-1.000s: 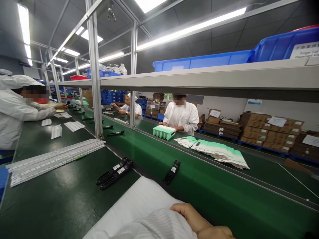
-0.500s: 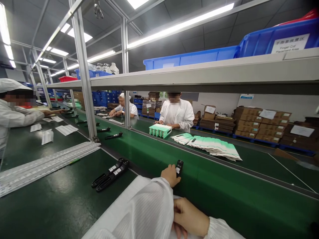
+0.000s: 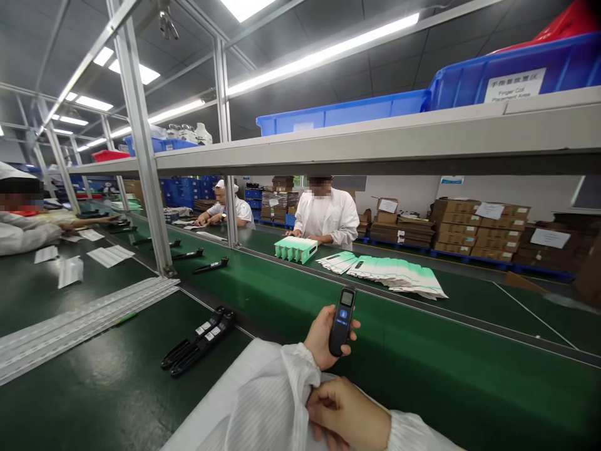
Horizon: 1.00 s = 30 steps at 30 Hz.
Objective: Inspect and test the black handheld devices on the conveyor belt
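My left hand [image 3: 323, 338] is wrapped round a black handheld meter [image 3: 342, 322], held upright over the green conveyor belt [image 3: 422, 357]. The meter's face is towards me, with a small grey screen at the top and blue buttons below it. Just below, my right hand [image 3: 352, 410] has its fingers curled closed on the loose white sleeve [image 3: 267, 394] of my left arm; some fingertips are hidden by the cloth. To the left, two black devices with white labels [image 3: 201, 338] lie side by side at the edge of the green worktable [image 3: 107, 382].
More black devices [image 3: 210, 265] lie along the belt. Beyond it are fanned green-and-white cartons [image 3: 399, 274] and a divided carton [image 3: 295, 248] near a co-worker [image 3: 326, 213]. White rails [image 3: 89, 319] cross the table at left. Overhead runs a shelf [image 3: 375, 138] with blue bins [image 3: 342, 113].
My left hand has picked the meter up off the belt and turned it so its screen faces me. My right hand stays at the sleeve. The view has shifted slightly right.
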{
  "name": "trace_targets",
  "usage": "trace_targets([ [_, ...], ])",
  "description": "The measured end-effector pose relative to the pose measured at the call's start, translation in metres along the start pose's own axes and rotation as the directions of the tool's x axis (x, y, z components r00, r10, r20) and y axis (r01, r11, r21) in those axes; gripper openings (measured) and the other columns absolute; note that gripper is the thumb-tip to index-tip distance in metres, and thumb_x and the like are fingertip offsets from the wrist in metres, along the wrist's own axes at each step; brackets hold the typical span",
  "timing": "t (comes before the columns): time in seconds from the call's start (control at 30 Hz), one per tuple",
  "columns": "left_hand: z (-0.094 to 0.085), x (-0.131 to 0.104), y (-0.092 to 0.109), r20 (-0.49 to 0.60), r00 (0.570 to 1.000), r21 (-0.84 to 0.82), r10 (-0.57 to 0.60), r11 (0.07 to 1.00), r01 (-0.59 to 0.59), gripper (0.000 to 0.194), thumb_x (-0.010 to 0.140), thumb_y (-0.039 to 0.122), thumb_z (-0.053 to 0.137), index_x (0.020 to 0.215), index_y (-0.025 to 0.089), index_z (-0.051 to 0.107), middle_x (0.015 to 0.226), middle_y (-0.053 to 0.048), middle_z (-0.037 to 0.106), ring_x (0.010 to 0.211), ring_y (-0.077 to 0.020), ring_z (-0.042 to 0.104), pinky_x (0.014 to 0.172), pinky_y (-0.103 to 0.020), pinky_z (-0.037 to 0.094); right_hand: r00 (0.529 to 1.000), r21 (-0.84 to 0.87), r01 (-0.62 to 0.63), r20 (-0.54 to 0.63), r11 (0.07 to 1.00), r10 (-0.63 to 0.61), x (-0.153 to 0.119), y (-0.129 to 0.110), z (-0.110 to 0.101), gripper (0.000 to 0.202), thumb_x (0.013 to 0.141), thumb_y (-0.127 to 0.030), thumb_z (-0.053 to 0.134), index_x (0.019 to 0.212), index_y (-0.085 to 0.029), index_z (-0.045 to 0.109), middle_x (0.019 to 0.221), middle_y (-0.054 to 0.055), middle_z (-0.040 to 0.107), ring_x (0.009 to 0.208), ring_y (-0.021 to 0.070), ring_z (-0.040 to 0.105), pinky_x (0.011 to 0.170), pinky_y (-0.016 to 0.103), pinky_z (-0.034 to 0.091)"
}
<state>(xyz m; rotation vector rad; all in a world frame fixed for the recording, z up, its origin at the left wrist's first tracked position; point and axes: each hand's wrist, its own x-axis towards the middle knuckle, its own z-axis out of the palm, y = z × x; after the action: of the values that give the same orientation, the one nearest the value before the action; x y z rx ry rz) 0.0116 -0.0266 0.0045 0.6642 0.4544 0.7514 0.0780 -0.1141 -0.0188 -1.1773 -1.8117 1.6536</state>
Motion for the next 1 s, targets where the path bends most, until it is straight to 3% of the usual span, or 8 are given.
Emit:
trace_targets([
  [0.2, 0.007, -0.002, -0.002, 0.012, 1.0, -0.006, 0.01, 1.0, -0.01, 0.044, 0.079, 0.045, 0.039, 0.102, 0.011, 0.055, 0.076, -0.006, 0.056, 0.054, -0.0096, 0.049, 0.037, -0.017, 0.021, 0.986, 0.223, 0.089, 0.117, 0.971, -0.118, -0.002, 0.011, -0.017, 0.035, 0.064, -0.046, 0.065, 0.066, -0.012, 0.059, 0.055, -0.001, 0.058, 0.041, 0.0061, 0.05, 0.041, 0.018, 0.038],
  [0.27, 0.011, -0.002, -0.004, -0.025, 0.999, 0.04, 0.038, 0.999, -0.037, 0.042, 0.079, 0.043, 0.039, 0.1, 0.011, 0.055, 0.076, -0.006, 0.055, 0.055, -0.0096, 0.048, 0.037, -0.017, 0.021, 0.982, 0.379, 0.151, 0.046, 0.913, -0.181, -0.005, 0.015, -0.029, 0.035, 0.064, -0.046, 0.066, 0.062, -0.012, 0.059, 0.05, -0.001, 0.055, 0.042, 0.0071, 0.051, 0.044, 0.02, 0.038],
  [0.33, 0.013, -0.001, -0.009, -0.121, 0.981, 0.174, 0.15, 0.977, -0.128, 0.038, 0.078, 0.042, 0.041, 0.098, 0.012, 0.054, 0.074, -0.004, 0.054, 0.054, -0.0094, 0.045, 0.039, -0.018, 0.023, 0.963, 0.511, 0.268, -0.149, 0.817, -0.223, -0.009, 0.017, -0.042, 0.035, 0.067, -0.045, 0.064, 0.054, -0.014, 0.054, 0.041, -0.005, 0.046, 0.038, 0.0062, 0.046, 0.042, 0.019, 0.034],
  [0.43, 0.015, 0.0, -0.018, -0.187, 0.841, 0.548, 0.508, 0.764, -0.34, 0.031, 0.073, 0.033, 0.053, 0.098, 0.017, 0.051, 0.071, 0.0, 0.05, 0.057, -0.009, 0.043, 0.048, -0.019, 0.03, 0.861, 0.6, 0.458, -0.483, 0.656, -0.16, -0.014, 0.015, -0.06, 0.031, 0.07, -0.042, 0.063, 0.054, -0.017, 0.054, 0.042, -0.007, 0.04, 0.038, 0.0052, 0.039, 0.04, 0.018, 0.029],
  [0.5, 0.016, -0.001, -0.022, -0.088, 0.734, 0.732, 0.673, 0.543, -0.411, 0.037, 0.069, 0.025, 0.059, 0.104, 0.02, 0.048, 0.073, 0.001, 0.049, 0.064, -0.0102, 0.046, 0.06, -0.021, 0.035, 0.783, 0.604, 0.512, -0.621, 0.611, -0.041, -0.016, 0.013, -0.069, 0.024, 0.071, -0.044, 0.062, 0.069, -0.02, 0.061, 0.055, -0.005, 0.051, 0.048, 0.0078, 0.046, 0.045, 0.019, 0.037],
  [0.53, 0.016, -0.002, -0.024, -0.038, 0.708, 0.776, 0.705, 0.467, -0.424, 0.04, 0.069, 0.023, 0.06, 0.107, 0.021, 0.047, 0.076, 0.001, 0.05, 0.068, -0.0115, 0.047, 0.064, -0.023, 0.037, 0.756, 0.6, 0.516, -0.655, 0.612, 0.005, -0.017, 0.011, -0.072, 0.025, 0.072, -0.046, 0.06, 0.079, -0.022, 0.064, 0.065, -0.003, 0.057, 0.058, 0.01, 0.052, 0.051, 0.02, 0.041],
  [0.7, 0.025, -0.01, -0.032, 0.061, 0.751, 0.799, 0.657, 0.419, -0.431, 0.048, 0.072, 0.022, 0.058, 0.116, 0.021, 0.043, 0.089, -0.004, 0.055, 0.083, -0.018, 0.052, 0.076, -0.028, 0.038, 0.724, 0.542, 0.542, -0.689, 0.643, -0.029, -0.019, 0.002, -0.071, 0.045, 0.074, -0.058, 0.05, 0.1, -0.024, 0.063, 0.103, 0.003, 0.063, 0.099, 0.0215, 0.055, 0.077, 0.03, 0.046],
  [1.0, 0.031, -0.015, -0.041, 0.125, 0.804, 0.811, 0.581, 0.407, -0.42, 0.049, 0.075, 0.026, 0.056, 0.12, 0.022, 0.039, 0.093, -0.005, 0.055, 0.084, -0.018, 0.052, 0.075, -0.028, 0.039, 0.711, 0.513, 0.548, -0.702, 0.661, -0.045, -0.021, 0.001, -0.069, 0.044, 0.071, -0.05, 0.06, 0.1, -0.017, 0.064, 0.091, 0.007, 0.067, 0.089, 0.024, 0.059, 0.076, 0.033, 0.044],
])
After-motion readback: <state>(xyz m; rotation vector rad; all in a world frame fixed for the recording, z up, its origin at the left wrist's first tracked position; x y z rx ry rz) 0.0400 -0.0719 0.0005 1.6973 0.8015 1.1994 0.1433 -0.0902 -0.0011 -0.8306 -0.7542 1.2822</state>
